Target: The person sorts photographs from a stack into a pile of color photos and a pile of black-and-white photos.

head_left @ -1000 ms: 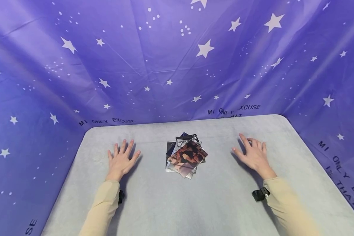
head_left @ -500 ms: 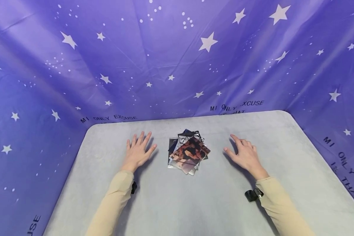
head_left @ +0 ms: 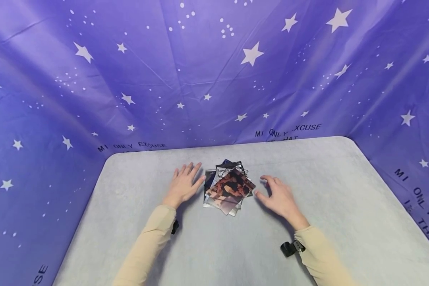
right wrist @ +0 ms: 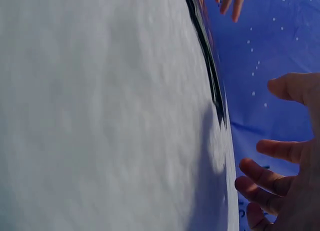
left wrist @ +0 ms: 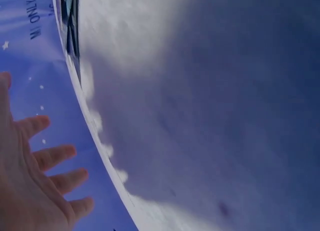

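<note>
Fingers [head_left: 189,170] of the left hand [head_left: 184,185] are spread and straight, palm down on the grey desk [head_left: 128,222], with the thumb just beside the left edge of a loose pile of photographs [head_left: 228,187]; whether it touches the pile cannot be told. On the other side, the right hand [head_left: 278,200] is also open, its fingers relaxed and apart, the thumb tip close to the pile's right corner and holding nothing. Both arms wear cream sleeves [head_left: 146,246], each with a small black strap at the wrist. Between the two hands, the photographs lie fanned and askew near the middle of the desk, a reddish-brown print on top. Behind the desk hangs a purple cloth [head_left: 214,71] printed with white stars and black lettering.
</note>
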Available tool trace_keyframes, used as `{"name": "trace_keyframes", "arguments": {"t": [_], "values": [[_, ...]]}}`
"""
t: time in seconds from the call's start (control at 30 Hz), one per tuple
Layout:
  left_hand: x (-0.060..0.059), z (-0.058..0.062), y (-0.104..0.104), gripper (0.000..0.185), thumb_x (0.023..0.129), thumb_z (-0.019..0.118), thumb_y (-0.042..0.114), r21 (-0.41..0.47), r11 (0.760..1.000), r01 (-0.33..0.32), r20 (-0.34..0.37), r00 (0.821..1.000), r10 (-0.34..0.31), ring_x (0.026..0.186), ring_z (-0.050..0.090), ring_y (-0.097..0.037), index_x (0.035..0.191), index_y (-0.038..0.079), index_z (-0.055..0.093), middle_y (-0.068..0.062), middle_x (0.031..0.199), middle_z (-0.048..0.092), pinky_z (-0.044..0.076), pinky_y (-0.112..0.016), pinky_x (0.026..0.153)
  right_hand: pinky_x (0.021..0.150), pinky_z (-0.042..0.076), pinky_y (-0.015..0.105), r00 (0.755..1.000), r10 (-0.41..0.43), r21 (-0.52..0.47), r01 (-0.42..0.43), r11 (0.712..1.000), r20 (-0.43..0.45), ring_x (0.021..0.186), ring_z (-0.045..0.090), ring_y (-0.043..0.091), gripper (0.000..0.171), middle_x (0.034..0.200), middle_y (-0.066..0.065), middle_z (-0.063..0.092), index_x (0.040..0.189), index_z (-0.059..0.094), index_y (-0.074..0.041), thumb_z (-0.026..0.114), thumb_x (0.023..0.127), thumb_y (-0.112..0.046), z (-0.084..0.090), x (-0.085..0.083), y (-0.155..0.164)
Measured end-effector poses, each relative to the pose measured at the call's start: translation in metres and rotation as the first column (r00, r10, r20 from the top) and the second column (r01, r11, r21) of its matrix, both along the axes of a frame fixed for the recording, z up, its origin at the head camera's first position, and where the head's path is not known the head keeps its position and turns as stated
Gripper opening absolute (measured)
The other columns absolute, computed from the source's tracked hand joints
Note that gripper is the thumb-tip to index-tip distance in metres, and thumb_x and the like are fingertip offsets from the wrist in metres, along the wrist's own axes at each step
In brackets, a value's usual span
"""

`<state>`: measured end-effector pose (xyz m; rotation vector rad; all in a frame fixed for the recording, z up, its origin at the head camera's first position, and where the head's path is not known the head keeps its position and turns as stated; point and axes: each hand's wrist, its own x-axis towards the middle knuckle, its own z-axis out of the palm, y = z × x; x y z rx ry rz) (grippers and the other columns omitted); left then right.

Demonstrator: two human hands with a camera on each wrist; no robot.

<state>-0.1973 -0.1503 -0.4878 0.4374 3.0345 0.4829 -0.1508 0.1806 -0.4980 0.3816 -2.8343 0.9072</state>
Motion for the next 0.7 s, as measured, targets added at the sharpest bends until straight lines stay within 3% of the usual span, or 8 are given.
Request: {"name": "trace_keyframes", "arguments": {"t": [0.1, 0.2, 0.43, 0.7], "values": [[0.0, 0.002, 0.007, 0.063, 0.1, 0.036, 0.053, 0.038, 0.998, 0.044, -0.009, 0.999, -0.043, 0.137, 0.031, -0.039, 0.152, 0.017, 0.033, -0.019, 0.149, 0.036, 0.016, -0.056, 0.112, 0.078, 0.047, 0.05, 1.0, 0.026, -0.017, -0.026, 1.0, -0.012, 0.088, 0.057, 0.032, 0.052, 0.097, 0.014, 0.061, 0.123, 0.058, 0.0, 0.071, 0.08, -0.027, -0.002, 0.005, -0.007], [0.001, 0.002, 0.014, 0.059, 0.101, 0.039, 0.047, 0.091, 0.99, 0.104, -0.023, 0.994, -0.102, 0.133, 0.037, -0.038, 0.15, 0.013, 0.037, -0.02, 0.144, 0.042, 0.022, -0.053, 0.111, 0.081, 0.047, 0.052, 0.999, 0.031, -0.007, -0.031, 1.0, -0.016, 0.092, 0.059, 0.032, 0.05, 0.099, 0.013, 0.063, 0.121, 0.06, -0.001, 0.072, 0.079, -0.026, -0.005, 0.009, -0.013], [0.001, 0.002, 0.03, 0.054, 0.102, 0.041, 0.041, 0.132, 0.961, 0.243, -0.057, 0.97, -0.238, 0.125, 0.047, -0.036, 0.144, 0.006, 0.044, -0.019, 0.137, 0.049, 0.034, -0.045, 0.107, 0.081, 0.044, 0.054, 1.0, -0.014, 0.003, 0.014, 1.0, 0.012, 0.093, 0.058, 0.031, 0.042, 0.098, 0.01, 0.063, 0.112, 0.063, -0.003, 0.073, 0.079, -0.028, -0.007, 0.019, -0.026], [0.003, 0.0, 0.048, 0.054, 0.102, 0.041, 0.043, 0.13, 0.955, 0.266, -0.009, 0.964, -0.267, 0.125, 0.046, -0.033, 0.143, 0.008, 0.045, -0.018, 0.137, 0.049, 0.038, -0.047, 0.104, 0.082, 0.041, 0.051, 0.996, -0.072, 0.017, 0.071, 0.997, 0.052, 0.094, 0.056, 0.032, 0.036, 0.096, 0.009, 0.063, 0.104, 0.066, -0.004, 0.071, 0.08, -0.029, -0.007, 0.022, -0.038]]}}
